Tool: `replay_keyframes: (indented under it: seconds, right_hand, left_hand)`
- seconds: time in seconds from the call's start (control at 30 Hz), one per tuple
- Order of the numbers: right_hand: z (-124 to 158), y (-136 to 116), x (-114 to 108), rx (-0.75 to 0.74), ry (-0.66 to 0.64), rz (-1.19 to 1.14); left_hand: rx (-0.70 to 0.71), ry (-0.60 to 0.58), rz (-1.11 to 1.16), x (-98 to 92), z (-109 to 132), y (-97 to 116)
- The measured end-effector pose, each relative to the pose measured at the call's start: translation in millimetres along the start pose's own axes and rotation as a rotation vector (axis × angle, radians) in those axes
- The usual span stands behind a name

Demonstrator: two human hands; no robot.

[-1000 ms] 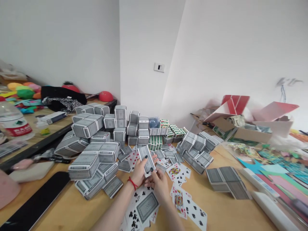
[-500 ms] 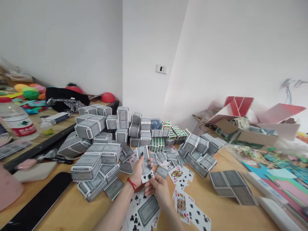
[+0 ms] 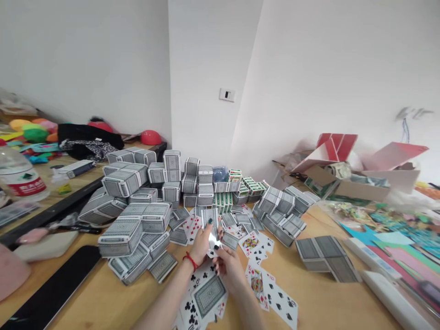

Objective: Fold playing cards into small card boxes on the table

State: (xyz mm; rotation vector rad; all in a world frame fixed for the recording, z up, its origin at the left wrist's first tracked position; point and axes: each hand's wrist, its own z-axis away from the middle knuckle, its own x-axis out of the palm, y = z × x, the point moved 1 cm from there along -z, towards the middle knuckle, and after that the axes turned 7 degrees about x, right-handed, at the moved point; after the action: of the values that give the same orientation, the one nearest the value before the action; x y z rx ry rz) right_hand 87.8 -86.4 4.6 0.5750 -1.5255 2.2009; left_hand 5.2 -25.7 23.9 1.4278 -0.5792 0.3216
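My left hand, with a red cord at the wrist, is closed around grey-backed playing cards held upright in front of me. My right hand pinches at the lower end of these cards, where a pale surface catches a bright glare. Exactly how the pieces join there is hidden by the fingers. Below my wrists lie loose cards: a face-down card over face-up clubs. To the right a king of diamonds and a spade card lie face up.
Blocks built from folded cards stand at left, along the back and at right. A separate folded-card piece sits further right. A black phone-like slab lies left. Open cardboard boxes and coloured paper crowd the right.
The view has shifted slightly. The lower part of the held cards, which showed a spade face, now shines with glare. Both hands stay close together on the cards.
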Motion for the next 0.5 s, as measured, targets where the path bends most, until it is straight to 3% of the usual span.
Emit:
replay_keyframes:
  seconds: [0.17,0.27,0.5]
  right_hand:
    - [7,-5,6,0.026,-0.167,-0.039]
    - [2,0,7,0.003,-0.109,0.007]
    - [-6,4,3,-0.117,0.024,0.066]
  left_hand:
    - [0.004,0.059,0.159,-4.7,-3,8]
    - [-0.037,0.091,0.222,-5.2,-4,6]
    - [-0.1,0.044,0.286,4.0,1,-6]
